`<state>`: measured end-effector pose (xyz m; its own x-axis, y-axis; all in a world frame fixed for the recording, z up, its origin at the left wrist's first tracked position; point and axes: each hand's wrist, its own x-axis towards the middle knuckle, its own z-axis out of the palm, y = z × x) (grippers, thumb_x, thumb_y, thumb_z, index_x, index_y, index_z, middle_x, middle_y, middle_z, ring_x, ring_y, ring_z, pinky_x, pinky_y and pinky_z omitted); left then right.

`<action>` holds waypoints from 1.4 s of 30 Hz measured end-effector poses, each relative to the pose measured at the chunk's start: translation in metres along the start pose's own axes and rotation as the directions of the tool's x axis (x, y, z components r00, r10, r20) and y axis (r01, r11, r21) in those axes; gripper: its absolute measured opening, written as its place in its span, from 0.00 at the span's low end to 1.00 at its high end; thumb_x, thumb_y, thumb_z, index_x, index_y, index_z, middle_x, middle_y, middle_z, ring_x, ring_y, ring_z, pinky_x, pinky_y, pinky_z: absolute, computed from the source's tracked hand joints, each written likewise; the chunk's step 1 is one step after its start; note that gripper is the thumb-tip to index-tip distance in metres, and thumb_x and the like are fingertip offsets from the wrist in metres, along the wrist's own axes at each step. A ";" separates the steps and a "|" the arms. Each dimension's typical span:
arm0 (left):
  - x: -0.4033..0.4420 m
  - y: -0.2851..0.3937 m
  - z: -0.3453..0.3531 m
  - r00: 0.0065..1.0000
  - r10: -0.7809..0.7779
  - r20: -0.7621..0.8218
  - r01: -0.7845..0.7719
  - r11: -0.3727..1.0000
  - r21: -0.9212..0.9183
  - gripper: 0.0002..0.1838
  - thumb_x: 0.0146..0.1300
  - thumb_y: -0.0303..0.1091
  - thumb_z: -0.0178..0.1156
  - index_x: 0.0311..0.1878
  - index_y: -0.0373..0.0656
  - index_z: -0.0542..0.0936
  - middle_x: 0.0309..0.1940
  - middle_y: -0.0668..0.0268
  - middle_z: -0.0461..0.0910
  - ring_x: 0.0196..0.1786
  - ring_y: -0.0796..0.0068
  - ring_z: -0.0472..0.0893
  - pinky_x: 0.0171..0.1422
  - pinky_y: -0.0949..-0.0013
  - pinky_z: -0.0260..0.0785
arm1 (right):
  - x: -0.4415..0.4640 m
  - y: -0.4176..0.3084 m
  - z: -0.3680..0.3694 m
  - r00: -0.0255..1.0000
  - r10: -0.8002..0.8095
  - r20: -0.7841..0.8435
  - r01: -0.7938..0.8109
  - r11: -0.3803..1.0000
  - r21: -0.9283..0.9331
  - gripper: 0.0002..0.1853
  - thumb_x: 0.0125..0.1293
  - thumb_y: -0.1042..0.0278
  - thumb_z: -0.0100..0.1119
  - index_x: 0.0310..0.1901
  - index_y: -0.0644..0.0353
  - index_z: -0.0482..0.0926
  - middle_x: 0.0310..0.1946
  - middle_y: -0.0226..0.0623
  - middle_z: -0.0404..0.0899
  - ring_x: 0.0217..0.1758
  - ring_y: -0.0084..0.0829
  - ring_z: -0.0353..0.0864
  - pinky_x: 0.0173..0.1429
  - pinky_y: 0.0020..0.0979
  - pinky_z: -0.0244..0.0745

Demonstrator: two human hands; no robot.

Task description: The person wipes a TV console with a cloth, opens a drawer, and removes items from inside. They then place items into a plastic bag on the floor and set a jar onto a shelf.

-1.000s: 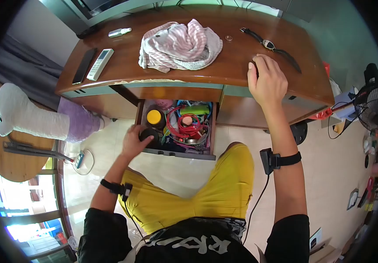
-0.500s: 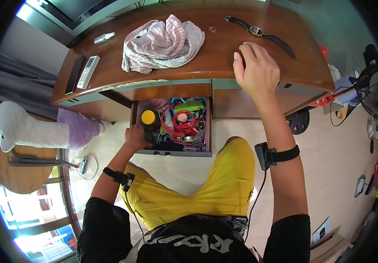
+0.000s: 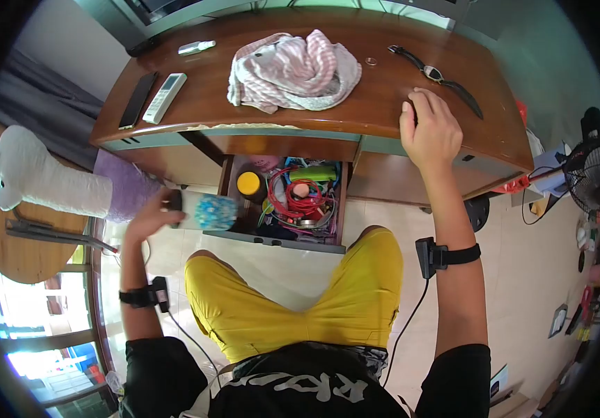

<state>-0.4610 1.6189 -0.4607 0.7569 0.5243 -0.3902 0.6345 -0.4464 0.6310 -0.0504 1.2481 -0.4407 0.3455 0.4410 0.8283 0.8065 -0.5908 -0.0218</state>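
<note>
Holding a blurred, blue-patterned container (image 3: 215, 212) by its dark end, our left hand (image 3: 148, 219) has it lying sideways across the left side of the open drawer (image 3: 300, 245). That grip looks closed, though blur hides the fingertips. Our right hand (image 3: 432, 136) rests loosely curled at the desk (image 3: 376, 101) edge, near the watch (image 3: 433, 73). We judge this a carrying step; moving the container calls for a firm hold and clearance from the yellow-lidded jar (image 3: 248, 183).

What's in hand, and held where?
The left hand holds a blurred blue-and-white item by its dark end. Nothing shows held in the right hand.
</note>
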 end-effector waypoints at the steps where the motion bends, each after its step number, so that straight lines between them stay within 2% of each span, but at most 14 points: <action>1: -0.014 -0.025 -0.018 0.992 -0.110 -0.067 0.096 0.978 -0.183 0.43 0.51 0.43 0.70 0.69 0.36 0.68 0.47 0.61 0.79 0.49 0.69 0.78 0.52 0.67 0.71 | 0.000 -0.001 -0.001 1.000 0.011 0.023 -0.011 1.000 -0.005 0.09 0.63 0.62 0.61 0.41 0.56 0.80 0.43 0.35 0.84 0.45 0.38 0.84 0.45 0.38 0.80; 3: -0.039 -0.060 -0.032 0.947 -0.255 -0.195 0.162 0.904 -0.395 0.41 0.49 0.43 0.71 0.67 0.41 0.70 0.45 0.65 0.78 0.46 0.75 0.77 0.46 0.69 0.69 | 0.000 -0.003 -0.001 1.000 -0.004 0.024 0.004 1.000 0.003 0.08 0.64 0.63 0.60 0.41 0.56 0.80 0.44 0.35 0.84 0.46 0.38 0.84 0.46 0.38 0.80; 5: -0.045 -0.135 -0.022 0.894 -0.358 -0.268 0.284 0.918 -0.278 0.43 0.46 0.45 0.74 0.65 0.39 0.71 0.48 0.59 0.77 0.45 0.69 0.78 0.45 0.63 0.71 | 0.001 -0.004 -0.001 0.999 0.002 0.039 -0.001 1.000 -0.024 0.08 0.64 0.63 0.59 0.41 0.56 0.80 0.45 0.35 0.84 0.48 0.39 0.84 0.47 0.38 0.80; 7: -0.023 -0.328 0.018 0.885 -0.034 -0.464 0.126 0.978 0.169 0.44 0.41 0.47 0.77 0.61 0.38 0.72 0.50 0.49 0.76 0.47 0.56 0.81 0.47 0.54 0.75 | 0.002 -0.006 -0.003 0.998 -0.001 0.065 0.003 1.000 -0.023 0.08 0.65 0.64 0.58 0.41 0.56 0.80 0.46 0.35 0.84 0.49 0.39 0.83 0.48 0.38 0.79; 9: -0.036 -0.332 0.081 0.848 -0.263 -0.461 0.438 0.837 0.328 0.44 0.37 0.48 0.79 0.58 0.38 0.72 0.52 0.40 0.73 0.50 0.41 0.80 0.53 0.47 0.76 | 0.002 -0.008 -0.003 0.998 -0.001 0.070 0.004 0.999 -0.040 0.07 0.66 0.65 0.56 0.41 0.55 0.80 0.46 0.35 0.84 0.49 0.39 0.83 0.49 0.38 0.79; 18: -0.063 -0.486 0.226 0.954 -0.299 -0.002 0.266 0.847 0.461 0.42 0.53 0.46 0.73 0.67 0.39 0.65 0.60 0.33 0.63 0.59 0.29 0.73 0.63 0.44 0.70 | 0.002 -0.010 -0.003 0.996 0.002 0.085 0.001 0.999 -0.035 0.08 0.66 0.67 0.55 0.43 0.55 0.80 0.47 0.34 0.84 0.49 0.41 0.83 0.49 0.39 0.79; 20: -0.064 -0.474 0.219 0.951 -0.308 0.001 0.270 0.836 0.477 0.45 0.53 0.46 0.73 0.70 0.40 0.63 0.63 0.31 0.61 0.60 0.27 0.72 0.64 0.43 0.70 | 0.002 -0.009 -0.002 0.996 0.005 0.086 -0.001 0.999 -0.043 0.08 0.65 0.67 0.55 0.43 0.56 0.80 0.47 0.35 0.84 0.49 0.41 0.83 0.49 0.39 0.79; 22: -0.051 -0.440 0.185 0.891 -0.368 0.266 -0.069 0.470 0.880 0.54 0.51 0.48 0.74 0.76 0.41 0.54 0.68 0.31 0.56 0.62 0.24 0.69 0.65 0.43 0.69 | 0.002 -0.010 -0.002 0.996 0.005 0.085 -0.002 0.999 -0.041 0.08 0.65 0.67 0.55 0.43 0.56 0.80 0.47 0.35 0.84 0.49 0.41 0.83 0.49 0.39 0.79; 23: -0.039 -0.425 0.168 0.936 -0.272 -0.224 0.343 0.849 0.402 0.55 0.53 0.49 0.74 0.78 0.43 0.53 0.71 0.34 0.54 0.64 0.27 0.68 0.66 0.44 0.68 | 0.002 -0.011 -0.003 0.996 0.010 0.086 -0.007 0.999 -0.039 0.08 0.65 0.67 0.55 0.43 0.56 0.80 0.47 0.35 0.84 0.49 0.41 0.83 0.49 0.39 0.79; 27: 0.009 -0.159 0.065 0.836 0.193 -0.514 -0.100 0.974 0.203 0.26 0.63 0.37 0.66 0.63 0.43 0.75 0.58 0.49 0.77 0.60 0.48 0.77 0.63 0.50 0.71 | 0.002 -0.010 -0.003 0.996 0.008 0.089 -0.005 0.999 -0.033 0.08 0.65 0.67 0.55 0.43 0.56 0.80 0.46 0.35 0.84 0.49 0.41 0.83 0.49 0.39 0.79; 29: 0.025 -0.062 0.074 0.864 0.353 -0.358 -0.346 0.934 0.084 0.23 0.61 0.35 0.68 0.59 0.41 0.78 0.57 0.51 0.77 0.61 0.50 0.77 0.65 0.52 0.70 | 0.002 -0.009 -0.002 0.998 -0.001 0.067 0.004 0.999 -0.041 0.08 0.65 0.67 0.55 0.43 0.56 0.80 0.46 0.34 0.84 0.49 0.41 0.83 0.49 0.39 0.79; 31: 0.044 -0.012 0.103 0.804 0.584 -0.115 -0.531 0.791 0.303 0.31 0.57 0.34 0.71 0.65 0.43 0.74 0.61 0.52 0.74 0.64 0.49 0.74 0.67 0.53 0.69 | 0.001 -0.010 -0.003 0.998 -0.001 0.068 0.004 0.999 -0.038 0.08 0.64 0.67 0.55 0.42 0.56 0.80 0.46 0.35 0.84 0.48 0.41 0.83 0.48 0.39 0.79; 36: 0.121 -0.010 0.152 0.842 0.537 0.046 -0.487 0.723 0.490 0.48 0.47 0.33 0.76 0.73 0.49 0.63 0.64 0.54 0.68 0.66 0.46 0.70 0.70 0.52 0.68 | 0.003 -0.007 -0.004 0.998 -0.015 0.060 0.017 0.999 -0.043 0.07 0.63 0.66 0.56 0.41 0.55 0.80 0.45 0.35 0.84 0.48 0.39 0.83 0.47 0.39 0.79; 42: 0.150 -0.011 0.154 0.852 0.515 0.091 -0.453 0.639 0.621 0.45 0.41 0.35 0.80 0.65 0.52 0.68 0.57 0.56 0.69 0.62 0.47 0.73 0.64 0.51 0.73 | 0.001 -0.006 -0.001 0.999 0.000 0.033 0.001 0.999 -0.036 0.07 0.62 0.66 0.58 0.41 0.56 0.80 0.44 0.34 0.84 0.47 0.38 0.84 0.46 0.38 0.79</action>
<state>-0.3306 1.5906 -0.6291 0.9862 0.1507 -0.0688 0.1601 -0.9735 0.1633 -0.0555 1.2515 -0.4387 0.3613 0.4625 0.8097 0.7890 -0.6144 -0.0011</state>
